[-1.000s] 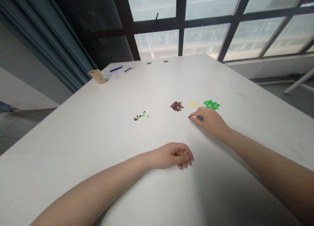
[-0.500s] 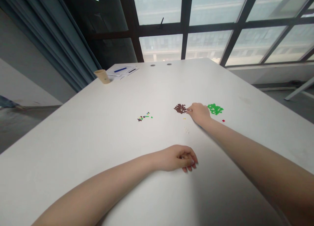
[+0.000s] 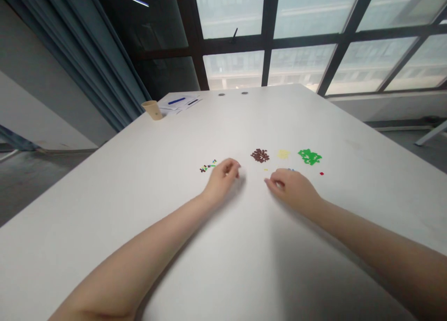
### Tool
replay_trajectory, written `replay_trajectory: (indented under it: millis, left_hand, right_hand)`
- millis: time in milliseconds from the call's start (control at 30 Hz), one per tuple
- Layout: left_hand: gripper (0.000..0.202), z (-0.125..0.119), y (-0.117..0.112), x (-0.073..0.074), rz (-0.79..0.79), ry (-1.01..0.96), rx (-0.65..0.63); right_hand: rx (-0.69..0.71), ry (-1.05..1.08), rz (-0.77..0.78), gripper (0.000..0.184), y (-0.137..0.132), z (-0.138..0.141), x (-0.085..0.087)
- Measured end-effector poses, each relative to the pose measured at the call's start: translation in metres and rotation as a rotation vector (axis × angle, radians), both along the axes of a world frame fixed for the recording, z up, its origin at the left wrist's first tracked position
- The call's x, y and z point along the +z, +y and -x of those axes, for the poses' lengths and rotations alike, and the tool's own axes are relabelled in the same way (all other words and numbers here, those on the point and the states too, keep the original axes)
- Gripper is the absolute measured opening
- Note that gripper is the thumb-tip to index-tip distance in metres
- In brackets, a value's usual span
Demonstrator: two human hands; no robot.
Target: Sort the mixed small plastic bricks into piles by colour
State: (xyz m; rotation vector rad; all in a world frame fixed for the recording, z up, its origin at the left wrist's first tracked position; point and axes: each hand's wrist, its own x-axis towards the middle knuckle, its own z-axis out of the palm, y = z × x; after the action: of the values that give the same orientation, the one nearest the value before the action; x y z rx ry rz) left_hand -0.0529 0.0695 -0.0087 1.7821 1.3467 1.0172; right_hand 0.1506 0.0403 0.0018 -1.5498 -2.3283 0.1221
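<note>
My left hand hovers just above the table, right of a small mixed group of coloured pieces. Its fingers are curled together, and anything between them is too small to make out. My right hand rests low over the tabletop with thumb and forefinger brought together; whether a piece is between the tips cannot be seen. Beyond it lie flat heaps of tiny pieces: brown, pale yellow and green. Some blue pieces show partly behind the right hand. One yellow piece lies near its fingertips.
A red piece lies alone to the right. At the far left edge of the white table stand a paper cup and papers with a blue pen. Windows and a curtain are behind.
My right hand has drawn back from the brown heap towards me, uncovering the yellow heap. My left hand has moved forward and left, close to the mixed pieces. The view has shifted slightly.
</note>
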Motion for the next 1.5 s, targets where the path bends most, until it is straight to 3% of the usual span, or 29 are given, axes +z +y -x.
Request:
replay_trajectory:
  millis: [100,200,267,467,633,767,933,1000,1067,1167,1233,1333,1500]
  left_hand:
    - [0.020,0.046,0.036,0.003,-0.285,0.414,0.248]
    - [0.022,0.085,0.057,0.007,-0.174,0.660,0.280]
    - [0.021,0.099,0.062,0.009,-0.094,0.702,0.246]
    - [0.023,0.098,0.061,0.002,0.019,0.773,0.135]
    - [0.024,0.090,0.059,-0.005,0.028,0.929,0.209]
    - [0.025,0.087,0.057,-0.005,0.032,0.920,0.214]
    - [0.026,0.074,0.051,0.012,-0.034,0.763,0.232]
    - [0.025,0.058,0.042,0.019,0.010,0.559,0.176]
    - [0.024,0.035,0.026,0.023,0.192,0.143,0.058]
    - [0.023,-0.006,-0.008,0.016,0.640,-0.601,-0.206]
    - [0.021,-0.026,-0.030,0.008,0.870,-0.907,-0.323]
    - [0.018,-0.038,-0.048,0.002,1.052,-1.020,-0.437]
    - [0.017,-0.029,-0.045,0.007,1.053,-1.070,-0.395]
  right_hand:
    - [0.175,0.019,0.114,0.032,-0.040,0.002,-0.011]
    - [0.280,0.019,0.155,0.030,-0.058,0.003,-0.020]
    - [0.310,0.013,0.168,0.029,-0.058,0.004,-0.023]
    - [0.362,0.010,0.179,0.028,-0.051,0.002,-0.030]
    - [0.413,0.037,0.136,0.027,-0.052,0.001,-0.036]
    - [0.431,0.048,0.117,0.027,-0.053,0.001,-0.039]
    - [0.445,0.035,0.097,0.027,-0.052,0.001,-0.042]
    - [0.448,0.022,0.093,0.028,-0.052,0.001,-0.042]
    - [0.450,0.007,0.090,0.029,-0.052,0.001,-0.042]
    - [0.437,-0.011,0.086,0.029,-0.053,0.002,-0.041]
    - [0.427,-0.013,0.092,0.026,-0.053,0.002,-0.039]
    - [0.416,-0.005,0.105,0.023,-0.053,0.002,-0.037]
    - [0.424,-0.014,0.104,0.026,-0.053,0.002,-0.037]
